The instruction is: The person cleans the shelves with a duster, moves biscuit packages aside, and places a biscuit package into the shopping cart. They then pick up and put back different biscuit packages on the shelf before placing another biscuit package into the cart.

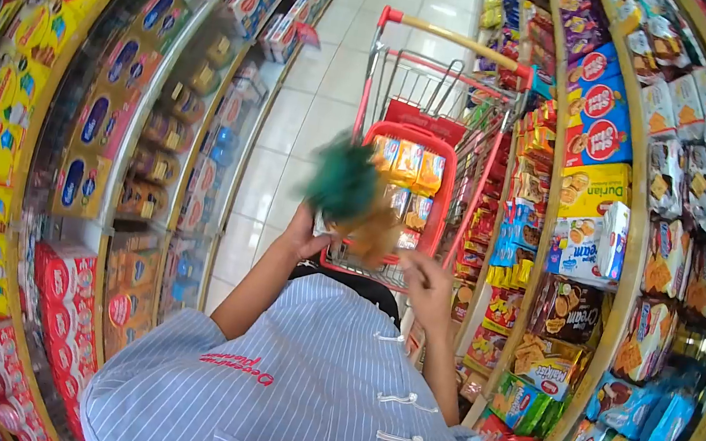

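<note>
A motion-blurred, fluffy green and brown feather duster point(342, 181) is up in front of me, over the near part of the trolley. My left hand point(308, 234) is closed at its lower left side, with the fingers partly hidden behind it. Close to the duster's brown end, my right hand point(427, 287) has its fingers curled; I cannot tell what they hold. Behind the duster, a red basket point(447, 180) sits in the shopping trolley point(372, 74). Packs of biscuits point(406, 163) with orange and white wrappers lie in the basket.
Shelves of boxes and jars point(164, 167) line the left side. On the right, shelves hold stacked biscuit packs point(593, 191) and hanging snack sachets point(518, 235). A tiled floor point(323, 45) runs along the aisle. The trolley's handle point(464, 42) is at its far end.
</note>
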A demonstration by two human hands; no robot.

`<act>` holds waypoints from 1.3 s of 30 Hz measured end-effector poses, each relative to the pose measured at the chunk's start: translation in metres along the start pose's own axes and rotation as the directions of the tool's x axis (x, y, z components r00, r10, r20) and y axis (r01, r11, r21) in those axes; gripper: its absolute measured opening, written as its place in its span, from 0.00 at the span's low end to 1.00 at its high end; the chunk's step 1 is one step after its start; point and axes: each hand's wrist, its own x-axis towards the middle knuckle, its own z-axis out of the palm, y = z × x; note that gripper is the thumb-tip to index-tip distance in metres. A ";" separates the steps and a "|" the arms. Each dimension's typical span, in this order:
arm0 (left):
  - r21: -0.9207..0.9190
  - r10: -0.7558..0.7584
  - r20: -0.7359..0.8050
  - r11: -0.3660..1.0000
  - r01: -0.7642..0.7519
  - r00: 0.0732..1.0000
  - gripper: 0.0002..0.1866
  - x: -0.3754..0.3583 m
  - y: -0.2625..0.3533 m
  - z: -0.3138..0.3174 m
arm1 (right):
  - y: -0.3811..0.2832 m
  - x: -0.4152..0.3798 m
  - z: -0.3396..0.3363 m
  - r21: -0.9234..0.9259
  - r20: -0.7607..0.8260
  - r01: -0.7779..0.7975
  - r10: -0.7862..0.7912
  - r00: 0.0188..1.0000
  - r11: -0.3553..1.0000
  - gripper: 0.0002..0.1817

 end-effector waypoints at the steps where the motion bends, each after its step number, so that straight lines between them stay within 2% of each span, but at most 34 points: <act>1: 0.021 -0.009 0.026 1.000 0.009 1.000 0.35 0.002 0.007 0.001 | -0.014 0.005 0.002 -0.052 0.069 0.124 -0.120 0.990 0.991 0.15; 2: 0.048 -0.019 0.120 0.999 0.013 0.993 0.34 0.006 0.015 0.002 | -0.013 0.010 0.002 -0.071 0.037 0.129 -0.127 0.991 0.989 0.15; 4: 0.082 -0.044 0.300 0.996 0.020 0.953 0.31 0.016 0.027 0.011 | 0.003 0.018 -0.006 -0.266 -0.004 -0.016 0.016 1.000 0.964 0.15; 5: 0.058 -0.113 0.416 0.994 0.097 0.903 0.31 0.023 0.037 0.018 | 0.013 0.020 -0.010 -0.283 -0.020 -0.016 0.010 1.000 0.959 0.15; 6: 0.062 -0.108 0.429 0.994 0.090 0.897 0.31 0.028 0.042 0.022 | 0.017 0.027 -0.013 -0.196 -0.218 -0.214 0.170 0.961 0.957 0.16; 7: 0.062 -0.095 0.440 0.995 0.075 0.893 0.31 0.034 0.048 0.025 | 0.021 0.036 -0.014 -0.068 -0.385 -0.378 0.325 0.864 0.923 0.17; 9: 0.057 -0.083 0.447 0.996 0.065 0.890 0.31 0.042 0.059 0.023 | 0.008 0.032 -0.002 -0.014 -0.438 -0.362 0.320 0.840 0.932 0.17; 10: 0.058 -0.087 0.447 0.996 0.068 0.890 0.31 0.047 0.063 0.019 | -0.009 0.028 0.010 -0.137 -0.323 -0.222 0.169 0.931 0.965 0.16; 11: 0.053 -0.097 0.475 0.995 0.081 0.875 0.31 0.051 0.067 0.013 | -0.016 0.028 0.023 -0.244 -0.190 -0.062 0.015 0.982 0.968 0.16; 13: 0.105 -0.105 0.483 0.993 0.062 0.869 0.32 0.058 0.078 0.010 | -0.013 0.033 0.044 -0.429 -0.018 0.070 -0.086 0.996 0.901 0.15; 14: 0.148 -0.118 0.463 0.987 0.055 0.879 0.33 0.057 0.082 0.007 | 0.016 0.037 0.053 -0.380 -0.117 0.099 -0.154 0.981 0.920 0.15; 15: 0.191 -0.133 0.434 0.980 0.053 0.891 0.34 0.052 0.086 0.001 | 0.035 0.037 0.059 -0.382 -0.130 0.098 -0.158 0.979 0.919 0.15; 16: 0.219 -0.115 0.410 0.975 0.025 0.905 0.34 0.053 0.090 -0.004 | 0.050 0.039 0.059 -0.298 -0.301 -0.158 0.065 0.951 0.941 0.15; 17: 0.237 -0.186 0.399 0.967 0.095 0.898 0.35 0.057 0.097 -0.019 | 0.055 0.051 0.059 -0.173 -0.440 -0.372 0.266 0.857 0.912 0.16; 18: 0.195 -0.164 0.391 0.976 0.093 0.906 0.36 0.040 0.106 -0.011 | 0.048 0.059 0.064 -0.085 -0.523 -0.253 0.173 0.835 0.964 0.18; 19: 0.140 -0.119 0.332 0.987 0.075 0.936 0.37 0.023 0.113 -0.001 | 0.046 0.061 0.071 0.019 -0.530 -0.244 0.216 0.820 0.970 0.18; 20: 0.161 -0.133 0.363 0.984 0.078 0.922 0.38 0.020 0.119 -0.011 | 0.044 0.061 0.078 0.126 -0.533 -0.230 0.262 0.805 0.965 0.18; 21: 0.195 -0.135 0.393 0.979 0.061 0.910 0.40 0.028 0.117 -0.029 | 0.026 0.059 0.084 0.147 -0.445 -0.318 0.349 0.824 0.937 0.18; 22: 0.240 -0.118 0.380 0.970 0.026 0.917 0.41 0.038 0.115 -0.046 | 0.048 0.055 0.097 0.016 -0.431 -0.183 0.172 0.886 0.983 0.15; 23: 0.212 -0.124 0.390 0.976 0.042 0.913 0.41 0.036 0.115 -0.051 | 0.016 0.056 0.109 -0.021 -0.376 -0.060 0.048 0.925 0.998 0.15; 25: 0.165 -0.149 0.358 0.982 0.095 0.922 0.41 0.068 0.102 -0.094 | 0.000 0.055 0.106 -0.311 -0.030 -0.004 -0.005 1.000 0.950 0.15; 27: 0.275 -0.187 0.390 0.958 0.080 0.902 0.42 0.069 0.104 -0.098 | 0.030 0.053 0.101 -0.120 -0.174 -0.202 0.180 0.968 0.972 0.15; 28: 0.283 -0.131 0.367 0.959 0.024 0.921 0.42 0.059 0.104 -0.090 | 0.048 0.053 0.096 -0.162 -0.333 -0.280 0.215 0.918 0.946 0.15; 29: 0.226 -0.108 0.392 0.974 0.018 0.914 0.42 0.054 0.104 -0.085 | 0.067 0.053 0.085 -0.261 -0.408 -0.257 0.135 0.903 0.931 0.14; 30: 0.217 -0.096 0.394 0.976 0.009 0.914 0.42 0.047 0.105 -0.077 | 0.046 0.053 0.076 -0.328 -0.473 -0.306 0.125 0.872 0.894 0.14; 31: 0.200 -0.085 0.391 0.980 0.005 0.916 0.42 0.038 0.106 -0.072 | 0.029 0.052 0.076 -0.324 -0.467 -0.304 0.128 0.875 0.896 0.14; 33: 0.193 -0.096 0.417 0.981 0.015 0.904 0.41 0.036 0.105 -0.073 | 0.000 0.045 0.072 -0.159 -0.389 -0.223 0.146 0.910 0.962 0.15; 34: 0.200 -0.114 0.448 0.980 0.025 0.887 0.40 0.034 0.102 -0.078 | -0.020 0.039 0.074 -0.245 -0.327 -0.166 0.080 0.942 0.955 0.15; 35: 0.215 -0.136 0.430 0.975 0.045 0.892 0.38 0.031 0.100 -0.083 | -0.028 0.033 0.077 -0.246 -0.331 -0.166 0.078 0.941 0.955 0.15; 37: 0.216 0.006 0.358 0.972 -0.089 0.934 0.35 0.018 0.087 -0.089 | -0.035 0.021 0.080 -0.337 -0.076 0.126 -0.160 0.984 0.933 0.17; 38: 0.229 0.050 0.292 0.966 -0.121 0.955 0.32 0.016 0.078 -0.096 | -0.029 0.019 0.077 -0.418 -0.057 0.082 -0.116 0.992 0.905 0.19; 39: 0.245 -0.002 0.304 0.966 -0.077 0.953 0.34 0.009 0.078 -0.095 | -0.021 0.016 0.072 -0.412 -0.052 0.091 -0.123 0.991 0.907 0.19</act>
